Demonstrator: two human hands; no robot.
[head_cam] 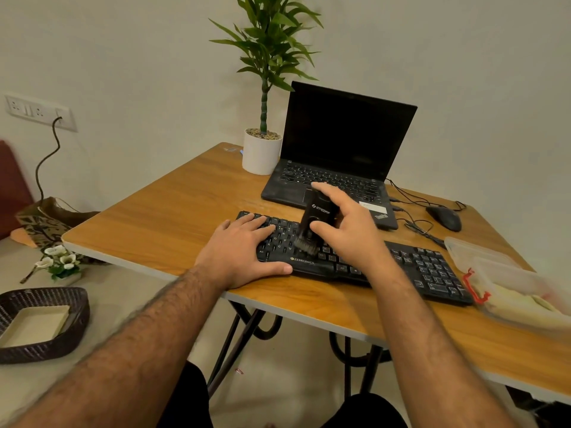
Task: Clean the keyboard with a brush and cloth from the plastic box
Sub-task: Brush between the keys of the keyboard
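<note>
Black keyboard [355,257] lies on the wooden table [160,223], and we see both hands on it. Our left hand [244,254] lies flat on the keyboard's left end, fingers straight over the keys, thumb along the near edge. Our right hand [346,223] grips a black brush [312,223], thumb on the near side, fingers wrapped behind the handle. Bristles point down and touch the keys just right of the left fingertips. Plastic box [509,282] sits at the keyboard's right end, well right of the right fingers, something pale inside; whether it is the cloth we cannot tell. Beyond the fingers stands an open laptop [336,152], a mouse [445,217] to its right.
</note>
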